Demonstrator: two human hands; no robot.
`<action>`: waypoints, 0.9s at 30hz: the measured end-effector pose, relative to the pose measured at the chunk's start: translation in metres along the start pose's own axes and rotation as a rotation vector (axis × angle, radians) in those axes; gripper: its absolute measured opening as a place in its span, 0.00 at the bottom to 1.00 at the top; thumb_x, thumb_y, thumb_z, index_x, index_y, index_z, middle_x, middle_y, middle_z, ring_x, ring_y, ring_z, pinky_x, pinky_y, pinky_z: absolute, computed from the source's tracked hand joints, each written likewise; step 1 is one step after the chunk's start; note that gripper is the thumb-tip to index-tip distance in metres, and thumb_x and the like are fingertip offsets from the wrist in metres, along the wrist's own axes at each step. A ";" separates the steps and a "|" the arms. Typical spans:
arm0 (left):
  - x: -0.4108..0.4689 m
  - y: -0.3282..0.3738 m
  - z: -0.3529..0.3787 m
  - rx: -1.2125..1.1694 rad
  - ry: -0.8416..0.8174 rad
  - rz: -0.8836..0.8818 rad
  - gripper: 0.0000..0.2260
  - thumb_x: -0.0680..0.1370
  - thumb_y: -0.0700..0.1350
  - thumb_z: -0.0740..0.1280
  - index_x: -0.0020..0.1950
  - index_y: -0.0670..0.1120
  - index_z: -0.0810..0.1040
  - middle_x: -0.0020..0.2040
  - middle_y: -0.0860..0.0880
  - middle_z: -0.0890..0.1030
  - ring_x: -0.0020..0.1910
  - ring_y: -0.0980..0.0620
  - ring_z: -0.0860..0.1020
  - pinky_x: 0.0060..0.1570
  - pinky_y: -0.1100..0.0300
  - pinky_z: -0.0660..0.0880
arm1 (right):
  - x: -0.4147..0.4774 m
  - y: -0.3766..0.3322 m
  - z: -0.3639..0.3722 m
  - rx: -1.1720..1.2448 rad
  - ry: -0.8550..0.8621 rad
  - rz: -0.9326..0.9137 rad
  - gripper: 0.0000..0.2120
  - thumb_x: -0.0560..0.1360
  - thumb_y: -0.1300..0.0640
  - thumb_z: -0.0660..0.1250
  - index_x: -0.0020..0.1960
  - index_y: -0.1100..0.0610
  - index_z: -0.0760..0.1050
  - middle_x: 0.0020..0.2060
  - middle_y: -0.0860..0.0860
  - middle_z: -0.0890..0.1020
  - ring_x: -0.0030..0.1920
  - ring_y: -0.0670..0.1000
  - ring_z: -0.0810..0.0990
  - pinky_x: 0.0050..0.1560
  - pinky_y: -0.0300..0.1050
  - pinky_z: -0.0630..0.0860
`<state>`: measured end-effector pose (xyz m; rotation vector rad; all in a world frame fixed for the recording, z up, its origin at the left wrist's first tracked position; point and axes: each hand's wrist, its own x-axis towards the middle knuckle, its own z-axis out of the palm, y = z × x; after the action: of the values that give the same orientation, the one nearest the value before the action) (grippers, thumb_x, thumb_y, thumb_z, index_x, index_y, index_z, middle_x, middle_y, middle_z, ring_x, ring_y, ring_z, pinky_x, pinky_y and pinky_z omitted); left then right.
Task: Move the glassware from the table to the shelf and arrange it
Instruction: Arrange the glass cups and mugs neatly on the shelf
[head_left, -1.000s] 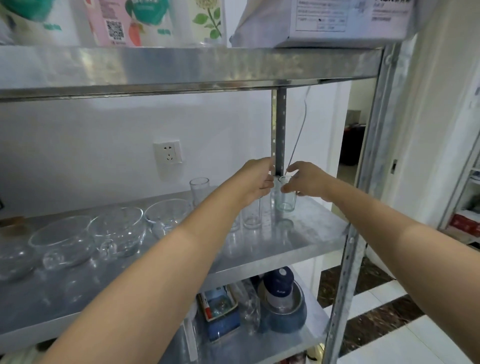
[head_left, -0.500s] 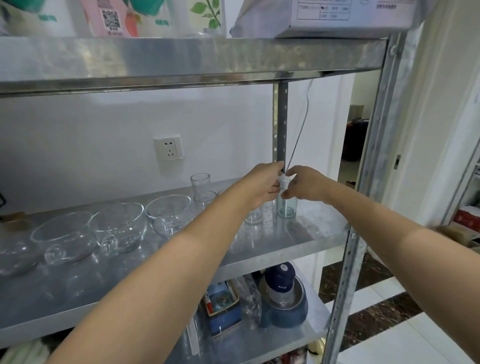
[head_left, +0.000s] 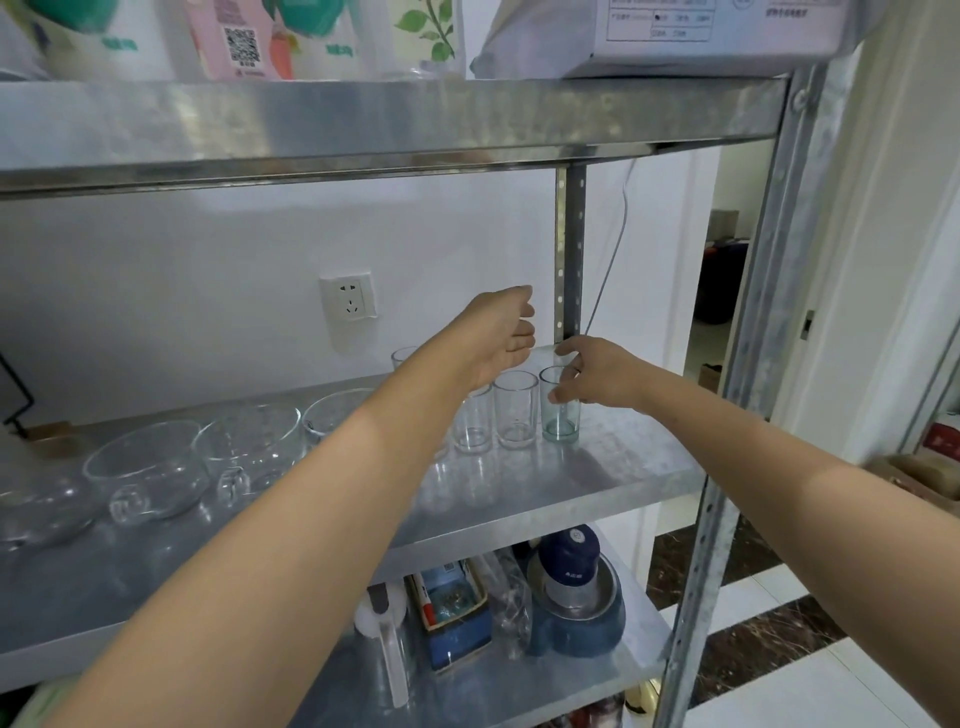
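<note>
Right hand (head_left: 602, 371) is curling round the upper part of the tinted glass (head_left: 560, 421), with the thumb lying against the near wall and the fingers bending over the rim. How firmly it is pressing cannot be told. Left hand (head_left: 501, 332) is hovering above the row of tumblers with its fingers relaxed and loosely bent, holding nothing and touching nothing.

The tinted glass is standing with its base on the middle shelf (head_left: 597, 483), at the right end of a row, just beside a clear glass (head_left: 515, 410) and near the rear post (head_left: 570, 249). Its long axis is running vertically, with the mouth pointing up and the heavy base down. It does not appear to be tilting.

Judged from this, the placing step is ending and the arranging step is beginning. The next move is calling for a clean release: the fingers should be opening straight outward and the hand lifting upward, so that the rim is not dragged sideways into the neighbouring glass. Any adjustment of spacing should be made by sliding the base along the shelf, not by pushing at the top. Clear bowls (head_left: 148, 470) are occupying the left portion of the same shelf, well apart from the row.
</note>
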<state>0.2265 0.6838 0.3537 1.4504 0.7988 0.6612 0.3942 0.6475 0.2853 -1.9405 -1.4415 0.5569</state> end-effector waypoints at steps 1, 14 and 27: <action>0.000 -0.001 -0.001 -0.002 0.002 -0.001 0.22 0.82 0.51 0.58 0.70 0.37 0.69 0.68 0.36 0.72 0.67 0.42 0.73 0.63 0.55 0.72 | 0.001 0.000 0.000 0.006 -0.002 0.000 0.36 0.68 0.57 0.78 0.71 0.56 0.65 0.49 0.54 0.79 0.44 0.50 0.77 0.42 0.40 0.73; -0.005 0.001 -0.034 -0.031 0.072 0.015 0.19 0.82 0.52 0.59 0.64 0.39 0.73 0.59 0.40 0.77 0.54 0.46 0.77 0.59 0.55 0.74 | 0.005 -0.034 -0.017 0.068 -0.027 -0.060 0.41 0.68 0.48 0.77 0.75 0.51 0.60 0.61 0.52 0.74 0.62 0.51 0.74 0.59 0.42 0.69; -0.014 0.003 -0.121 -0.082 0.306 0.011 0.14 0.82 0.51 0.58 0.55 0.41 0.73 0.51 0.42 0.74 0.49 0.46 0.72 0.53 0.56 0.72 | 0.094 -0.119 0.049 -0.056 -0.052 -0.147 0.38 0.68 0.47 0.78 0.72 0.55 0.66 0.68 0.54 0.72 0.67 0.54 0.72 0.67 0.46 0.69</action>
<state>0.1213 0.7442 0.3626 1.2961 0.9880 0.9281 0.3102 0.7711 0.3400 -1.8558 -1.6337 0.5077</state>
